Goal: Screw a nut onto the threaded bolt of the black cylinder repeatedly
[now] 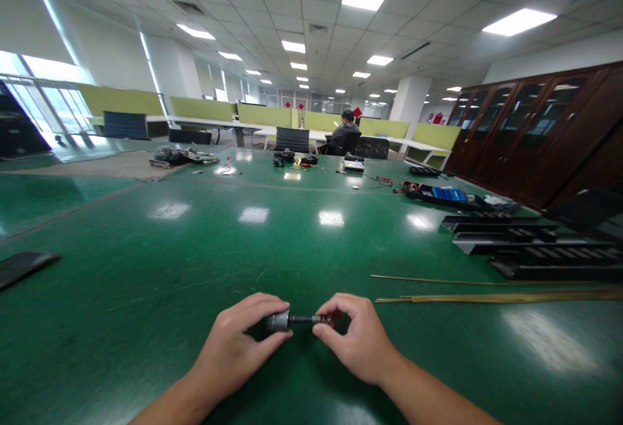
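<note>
Just above the green tabletop, both hands hold a short tool-like part level between them: a grey cylinder [278, 321] with a thin dark shaft [302, 320] running out to the right. My left hand [238, 334] is closed on the grey cylinder, thumb below and fingers above. The shaft's far end, dark with rings, is pinched between the thumb and fingers of my right hand [357, 334]. Its exact kind is too small to make out. Part of each end is covered by my fingers.
Thin brass-coloured rods [487, 298] lie right of my right hand. Beyond them are black metal channels [516, 242] and a black tray with a blue pack [445, 194]. A dark flat phone-like slab [26, 267] lies left. A person [344, 134] sits beyond the green table [219, 237].
</note>
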